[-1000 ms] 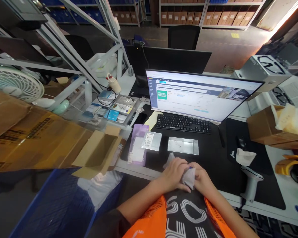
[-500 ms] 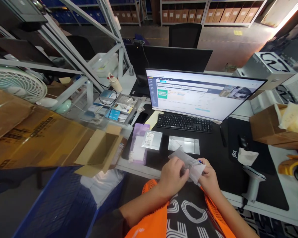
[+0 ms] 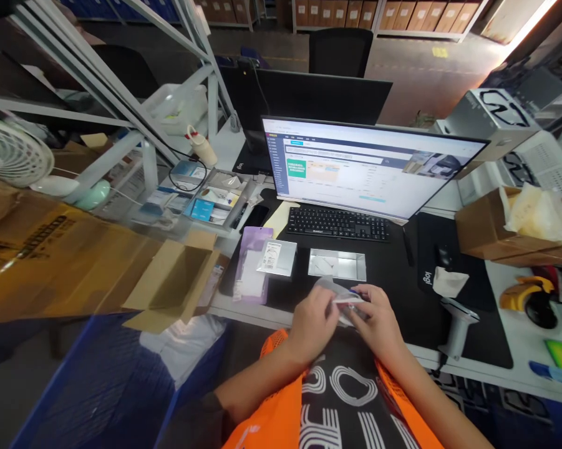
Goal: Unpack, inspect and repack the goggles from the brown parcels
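Shelving (image 3: 380,19) stands far off at twelve o'clock, beyond our worktop (image 3: 524,343). Each grip pinches the translucent wrapper (image 3: 341,292): our left hand (image 3: 314,324) at its nine o'clock side, our right hand (image 3: 378,317) at three, neither clearly nearer; fingers hide its long axis. Just past it, at twelve, lies an open silver box (image 3: 354,268), long axis nine to three. Farther out sit the keyboard (image 3: 337,224) and lit monitor (image 3: 355,168).

Tray (image 3: 337,264) lay on counter (image 3: 509,325), wrap (image 3: 333,287) in hands (image 3: 312,319) before it; keyboard (image 3: 337,224), then monitor (image 3: 365,167) behind; pouch (image 3: 251,274) left, scanner (image 3: 457,330) right.
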The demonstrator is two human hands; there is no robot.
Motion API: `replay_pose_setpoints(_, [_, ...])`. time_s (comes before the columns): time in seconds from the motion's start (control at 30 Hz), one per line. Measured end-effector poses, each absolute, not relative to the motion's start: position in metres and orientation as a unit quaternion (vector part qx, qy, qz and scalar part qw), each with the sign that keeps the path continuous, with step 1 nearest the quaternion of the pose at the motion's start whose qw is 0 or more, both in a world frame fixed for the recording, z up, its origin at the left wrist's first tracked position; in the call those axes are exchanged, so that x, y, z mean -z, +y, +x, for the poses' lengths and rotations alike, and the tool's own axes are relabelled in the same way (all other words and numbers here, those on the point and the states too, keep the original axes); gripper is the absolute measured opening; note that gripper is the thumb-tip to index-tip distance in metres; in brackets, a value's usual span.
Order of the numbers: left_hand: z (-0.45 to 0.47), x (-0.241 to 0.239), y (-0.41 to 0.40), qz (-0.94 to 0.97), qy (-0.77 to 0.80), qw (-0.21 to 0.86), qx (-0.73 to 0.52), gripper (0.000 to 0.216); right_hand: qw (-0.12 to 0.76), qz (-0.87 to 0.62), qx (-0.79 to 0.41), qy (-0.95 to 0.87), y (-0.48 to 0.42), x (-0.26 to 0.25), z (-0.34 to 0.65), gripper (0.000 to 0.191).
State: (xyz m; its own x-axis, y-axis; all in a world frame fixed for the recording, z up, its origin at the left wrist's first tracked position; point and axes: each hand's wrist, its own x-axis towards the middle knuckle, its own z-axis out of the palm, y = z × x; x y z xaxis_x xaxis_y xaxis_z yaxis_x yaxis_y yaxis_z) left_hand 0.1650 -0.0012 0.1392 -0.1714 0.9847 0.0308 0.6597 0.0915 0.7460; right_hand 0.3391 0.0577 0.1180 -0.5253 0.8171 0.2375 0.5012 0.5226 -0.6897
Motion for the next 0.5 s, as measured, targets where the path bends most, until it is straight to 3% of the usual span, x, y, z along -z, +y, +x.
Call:
replay_pose_setpoints(0.2, [0.154, -0.139, 0.005, 0.522, 0.694, 0.298, -0.395, 0.011, 0.269, -0.43, -0.273, -0.817, 0.053, -0.14, 0.349, 0.018])
replay_pose_setpoints(0.5, [0.162, -0.152, 0.003, 0.514, 0.663, 0.345, -0.421, 0.007, 0.316, -0.457, -0.497, -0.667, 0.059, -0.144, 0.366, 0.017])
